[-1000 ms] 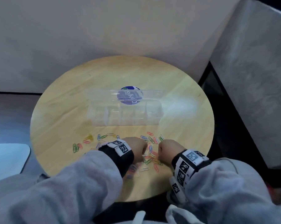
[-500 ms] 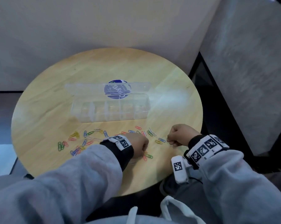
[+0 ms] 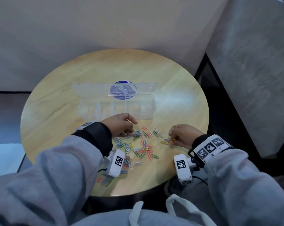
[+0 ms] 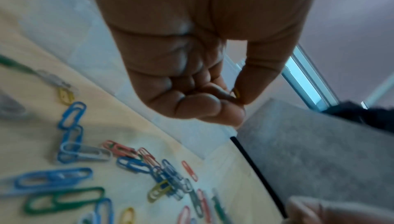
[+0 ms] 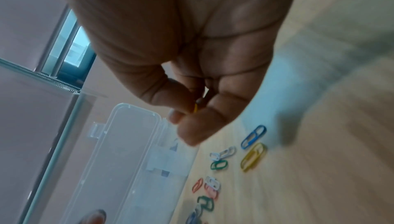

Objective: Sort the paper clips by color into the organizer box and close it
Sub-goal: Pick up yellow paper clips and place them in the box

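Note:
A clear organizer box [image 3: 118, 110] stands open on the round wooden table [image 3: 59, 101], its lid [image 3: 92, 88] folded back; the lid [image 5: 127, 151] also fills the lower left of the right wrist view. Several colored paper clips [image 3: 142, 147] lie scattered between my hands. Just in front of the box, my left hand [image 3: 121, 124] is raised and pinches a yellow clip [image 4: 237, 93] between thumb and forefinger. My right hand [image 3: 182, 136], near the table's right edge, pinches another yellow clip [image 3: 173, 139] that also shows as the yellow clip [image 5: 195, 108] under the thumb.
A round blue sticker [image 3: 123, 92] shows through the box lid. The table's front edge [image 3: 138, 194] is close to my body. A dark gap [image 3: 219, 101] and a grey panel [image 3: 252, 62] border the table on the right. Loose blue, green and red clips [image 4: 64, 177] lie under my left wrist.
My left hand has lifted off the clip pile and moved toward the box with a yellow clip. My right hand stays at the right, holding its clip. The head view has shifted.

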Action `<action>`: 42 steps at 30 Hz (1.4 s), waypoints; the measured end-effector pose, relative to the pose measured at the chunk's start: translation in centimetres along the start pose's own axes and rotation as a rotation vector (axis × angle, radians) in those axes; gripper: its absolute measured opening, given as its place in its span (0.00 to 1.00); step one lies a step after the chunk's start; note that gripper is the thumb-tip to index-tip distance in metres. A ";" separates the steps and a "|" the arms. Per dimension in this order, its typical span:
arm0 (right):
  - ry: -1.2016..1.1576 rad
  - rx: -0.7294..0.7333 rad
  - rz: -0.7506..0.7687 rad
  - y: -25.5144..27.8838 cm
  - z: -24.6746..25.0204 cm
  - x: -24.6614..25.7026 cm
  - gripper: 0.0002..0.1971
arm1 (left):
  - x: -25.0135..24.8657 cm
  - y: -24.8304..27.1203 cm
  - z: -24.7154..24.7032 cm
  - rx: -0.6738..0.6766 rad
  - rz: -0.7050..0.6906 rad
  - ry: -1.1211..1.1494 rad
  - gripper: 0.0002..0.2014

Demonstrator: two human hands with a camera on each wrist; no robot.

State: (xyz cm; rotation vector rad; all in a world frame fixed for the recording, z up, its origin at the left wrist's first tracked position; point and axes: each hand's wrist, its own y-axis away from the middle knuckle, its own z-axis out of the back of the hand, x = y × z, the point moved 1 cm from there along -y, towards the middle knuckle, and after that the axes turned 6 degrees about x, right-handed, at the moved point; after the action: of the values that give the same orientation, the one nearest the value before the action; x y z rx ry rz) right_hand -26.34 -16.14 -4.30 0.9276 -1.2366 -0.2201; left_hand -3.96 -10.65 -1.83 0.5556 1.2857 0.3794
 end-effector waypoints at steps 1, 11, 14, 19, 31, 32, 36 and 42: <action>0.000 0.004 0.018 0.1 0.0 0.1 0.15 | -0.1 0.2 0.0 0.007 0.016 0.073 0.13; 0.788 0.028 0.040 0.8 -0.5 1.0 0.06 | -1.0 0.7 -2.1 -0.010 -0.045 -0.678 0.02; 1.053 -0.061 0.049 0.7 -1.1 1.2 0.07 | -1.1 0.5 -3.7 0.031 -0.084 -1.000 0.05; 1.192 -0.098 0.064 -0.3 -2.0 0.6 0.07 | -0.6 -0.9 -5.7 0.163 -0.068 -1.172 0.08; 1.213 -0.023 0.029 -0.6 -2.8 1.0 0.12 | 0.2 -1.8 -5.7 0.152 -0.081 -1.120 0.04; 1.136 -0.005 0.041 -0.5 -2.6 1.3 0.12 | 0.2 -1.7 -5.3 0.126 -0.085 -1.057 0.03; 0.823 0.074 0.074 0.1 -1.9 2.1 0.12 | 0.1 -0.6 -2.7 0.020 -0.084 -0.829 0.04; 0.632 0.085 0.077 0.4 -2.7 2.0 0.12 | 0.8 1.1 0.2 -0.032 -0.054 -0.578 0.06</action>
State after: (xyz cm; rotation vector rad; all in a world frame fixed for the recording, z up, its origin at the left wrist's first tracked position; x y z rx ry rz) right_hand -23.38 -15.79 -2.72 0.9245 -0.6955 0.1821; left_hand -3.49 -9.38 -1.78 0.5503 0.7349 0.1727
